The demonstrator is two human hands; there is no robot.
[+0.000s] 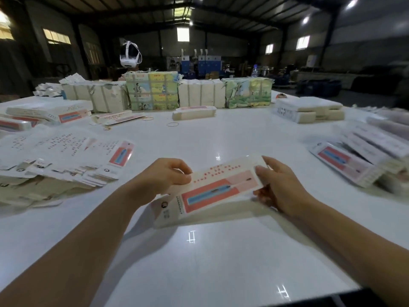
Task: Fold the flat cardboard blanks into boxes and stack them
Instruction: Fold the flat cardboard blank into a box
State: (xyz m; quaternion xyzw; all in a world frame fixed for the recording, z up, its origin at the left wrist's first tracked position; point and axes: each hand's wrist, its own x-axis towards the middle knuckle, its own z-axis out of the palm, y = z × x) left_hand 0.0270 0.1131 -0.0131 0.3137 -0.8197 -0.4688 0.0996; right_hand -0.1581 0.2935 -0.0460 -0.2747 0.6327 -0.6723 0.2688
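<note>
Both hands hold one cardboard blank (212,191) just above the white table (221,262), in the middle of the view. It is white with a red and blue picture and red print, and lies tilted. My left hand (163,176) pinches its upper left edge between thumb and fingers. My right hand (278,185) grips its right end, thumb on top and fingers under. A loose pile of flat blanks (62,156) spreads at the left. Folded boxes (358,160) lie stacked at the right.
Wrapped bundles (152,91) of paper stock stand in a row across the far side. More blank stacks (309,111) sit at the back right and boxes (48,111) at the far left. Rubber bands (172,124) lie mid-table. A white headset (130,55) shows behind the bundles.
</note>
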